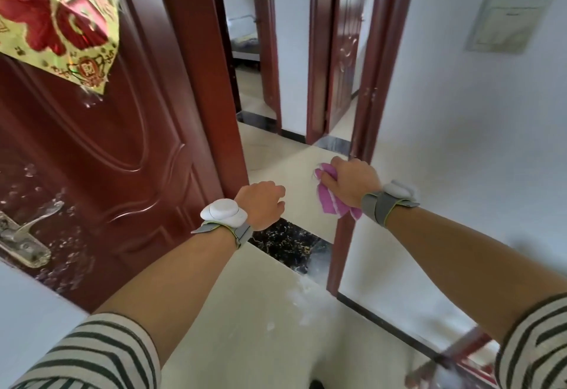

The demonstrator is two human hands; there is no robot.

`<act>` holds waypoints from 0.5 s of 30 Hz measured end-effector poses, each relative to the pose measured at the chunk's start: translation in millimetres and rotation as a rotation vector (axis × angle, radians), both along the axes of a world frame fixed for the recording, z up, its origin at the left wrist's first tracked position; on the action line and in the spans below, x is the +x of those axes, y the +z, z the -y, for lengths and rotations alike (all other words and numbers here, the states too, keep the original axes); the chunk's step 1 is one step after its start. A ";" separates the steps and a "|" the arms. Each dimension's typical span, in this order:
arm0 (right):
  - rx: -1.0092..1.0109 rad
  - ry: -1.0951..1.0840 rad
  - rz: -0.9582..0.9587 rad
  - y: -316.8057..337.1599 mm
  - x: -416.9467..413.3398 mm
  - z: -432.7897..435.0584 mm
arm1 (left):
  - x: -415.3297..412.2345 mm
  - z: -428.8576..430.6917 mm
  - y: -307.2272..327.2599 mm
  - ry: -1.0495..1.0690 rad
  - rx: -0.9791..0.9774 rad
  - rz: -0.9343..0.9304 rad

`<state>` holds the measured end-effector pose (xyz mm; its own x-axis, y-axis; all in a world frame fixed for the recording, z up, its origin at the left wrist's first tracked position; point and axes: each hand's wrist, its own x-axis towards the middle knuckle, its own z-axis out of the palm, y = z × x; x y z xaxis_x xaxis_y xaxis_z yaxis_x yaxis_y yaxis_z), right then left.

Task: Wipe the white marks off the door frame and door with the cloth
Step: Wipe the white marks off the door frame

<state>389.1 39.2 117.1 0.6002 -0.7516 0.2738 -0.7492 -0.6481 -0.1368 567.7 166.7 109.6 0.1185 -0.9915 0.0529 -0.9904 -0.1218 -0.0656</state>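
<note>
Bright, soft daylight (blurred, warped edges)

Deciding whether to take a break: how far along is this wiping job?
Nothing looks finished. The right hand grips the pink cloth at the door frame, white specks showing higher up. The door, spattered white around its handle, is left.

Your right hand [352,183] grips a pink cloth [329,201], bunched in the fingers, right at the inner edge of the dark red door frame [377,51]. A few white marks [369,92] show on the frame above that hand. Your left hand [260,201] hangs just beside the free edge of the open door [122,112], fingers curled, with nothing visible in them. More white specks [64,241] dot the door around the metal handle [24,232] and under the red and gold paper [58,20]. White dust [306,296] lies on the floor [245,342] near the frame's foot.
</note>
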 end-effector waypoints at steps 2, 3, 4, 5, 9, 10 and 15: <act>-0.009 0.028 -0.005 -1.9 31.2 19.9 | 28.4 16.7 -2.2 0.020 -0.001 0.001; -0.010 0.041 -0.004 -3.5 46.9 32.8 | 42.7 27.2 -2.1 0.027 -0.006 0.008; -0.008 0.051 0.004 -4.0 61.9 45.5 | 56.3 38.0 -1.2 0.039 -0.009 0.021; -0.003 0.067 0.008 -4.5 78.0 59.0 | 69.6 50.3 0.1 0.045 -0.009 0.029; 0.033 0.101 0.028 -1.4 133.3 116.9 | 118.3 101.3 14.1 0.079 0.016 0.024; 0.039 0.113 0.029 2.1 146.5 131.3 | 131.2 115.2 18.7 0.089 0.011 0.028; 0.016 0.118 0.049 10.8 213.9 199.6 | 194.6 177.8 32.6 0.121 -0.035 0.012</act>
